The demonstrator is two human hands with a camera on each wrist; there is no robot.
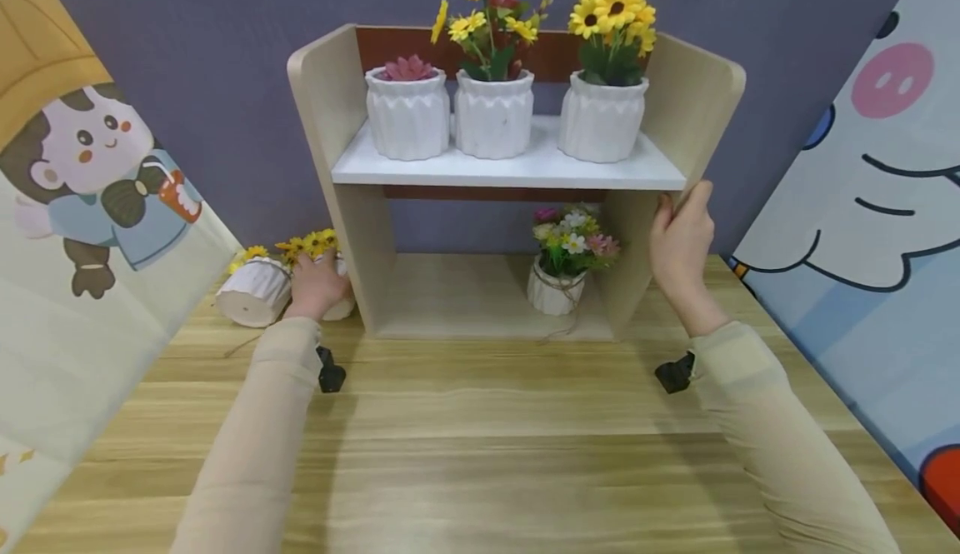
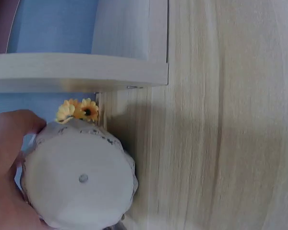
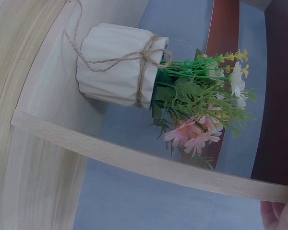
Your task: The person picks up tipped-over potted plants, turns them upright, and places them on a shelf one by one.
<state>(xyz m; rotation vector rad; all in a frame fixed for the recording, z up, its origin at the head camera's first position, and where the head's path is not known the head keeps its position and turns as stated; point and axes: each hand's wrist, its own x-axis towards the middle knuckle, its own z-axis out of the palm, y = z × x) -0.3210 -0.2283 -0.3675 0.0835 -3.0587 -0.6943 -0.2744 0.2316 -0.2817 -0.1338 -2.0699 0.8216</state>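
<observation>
My left hand (image 1: 318,283) grips a white flowerpot (image 2: 81,177) with yellow flowers (image 2: 77,110), beside the shelf's left outer wall. The pot lies tipped, its round base facing the left wrist camera; the hand covers much of it in the head view. Just left of that hand, another white pot (image 1: 255,291) with yellow flowers lies on its side. My right hand (image 1: 682,242) holds the right side panel (image 1: 693,121) of the small wooden shelf (image 1: 510,179), at about the height of its white board. Part of that hand shows at the right wrist view's lower corner.
On the white upper board stand a pot with a pink succulent (image 1: 408,112), a pot of mixed flowers (image 1: 495,112) and a sunflower pot (image 1: 603,117). A twine-tied pot (image 3: 120,64) of mixed flowers stands at the lower right. The shelf rests on a wooden table (image 1: 495,437).
</observation>
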